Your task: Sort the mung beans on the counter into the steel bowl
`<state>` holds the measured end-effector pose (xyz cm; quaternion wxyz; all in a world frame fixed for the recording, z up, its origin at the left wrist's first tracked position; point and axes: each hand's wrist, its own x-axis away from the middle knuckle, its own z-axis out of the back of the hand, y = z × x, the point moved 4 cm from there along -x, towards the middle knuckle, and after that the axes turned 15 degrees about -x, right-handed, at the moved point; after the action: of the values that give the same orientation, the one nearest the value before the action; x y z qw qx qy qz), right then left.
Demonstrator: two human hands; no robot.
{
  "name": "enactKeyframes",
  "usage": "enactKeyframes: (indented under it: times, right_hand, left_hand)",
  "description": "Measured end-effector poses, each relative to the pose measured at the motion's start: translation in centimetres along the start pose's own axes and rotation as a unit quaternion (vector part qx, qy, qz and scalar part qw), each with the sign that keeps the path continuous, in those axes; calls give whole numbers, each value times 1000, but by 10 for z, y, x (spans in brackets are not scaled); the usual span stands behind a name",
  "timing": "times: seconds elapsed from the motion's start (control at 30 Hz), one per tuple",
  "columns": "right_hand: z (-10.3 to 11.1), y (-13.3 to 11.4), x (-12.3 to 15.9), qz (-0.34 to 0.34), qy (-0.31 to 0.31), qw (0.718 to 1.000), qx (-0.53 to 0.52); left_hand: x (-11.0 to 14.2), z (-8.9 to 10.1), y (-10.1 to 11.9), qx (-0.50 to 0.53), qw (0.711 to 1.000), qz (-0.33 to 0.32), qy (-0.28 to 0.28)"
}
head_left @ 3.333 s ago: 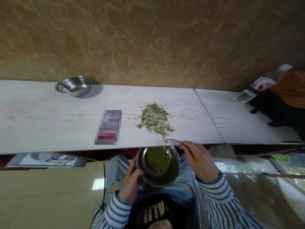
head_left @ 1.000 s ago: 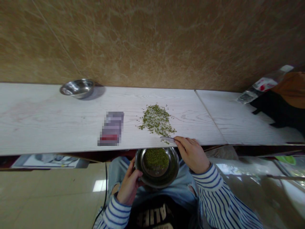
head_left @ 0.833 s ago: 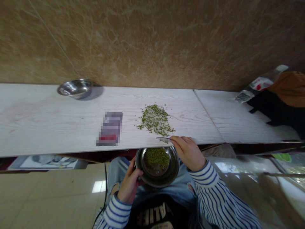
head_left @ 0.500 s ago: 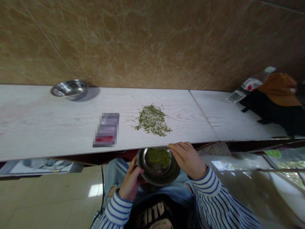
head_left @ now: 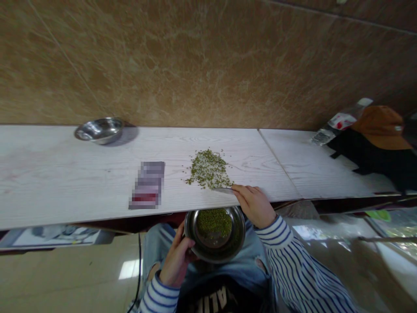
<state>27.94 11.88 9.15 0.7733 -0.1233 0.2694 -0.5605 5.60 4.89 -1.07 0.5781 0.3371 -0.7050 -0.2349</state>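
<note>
My left hand [head_left: 178, 256] grips the left side of a steel bowl [head_left: 240, 237], thumb on the rim, just below the table's front edge. Inside the bowl lie green mung beans [head_left: 213, 222], heaped toward its far side. More mung beans [head_left: 208, 167] are spread in a loose patch on the table. At the near edge of that patch, my right hand [head_left: 256, 204] is closed on a thin, flat metal tool [head_left: 223, 190]. Its tip points left and lies at the nearest beans; my fingers hide the rest, so its exact kind is unclear.
On the white wood-grain table [head_left: 48, 174], a second steel bowl [head_left: 100, 130] stands at the back left. A blurred-out flat item [head_left: 147, 184] lies left of the beans. To the right are a plastic bottle [head_left: 340, 121], an orange cap [head_left: 382, 126] and black cloth [head_left: 365, 154].
My right hand has moved from the bowl's rim up onto the table edge, and the metal tool now shows at the beans. My left hand still holds the bowl, which appears slightly lower.
</note>
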Motion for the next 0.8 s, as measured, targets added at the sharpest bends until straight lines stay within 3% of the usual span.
enactKeyframes:
  times: [0.33,0.5,0.8]
  right_hand:
    - [-2,3,-30,-6,10,1000,24]
    - [4,8,-28,-18,37,999,30]
    - [1,4,-9,8,21,999,28]
  left_hand:
    - [0,-1,1,-4,1000,2,9]
    - [0,-1,-1,1,1000,4,1]
    - [1,-1,-2,-2,1000,1,-1]
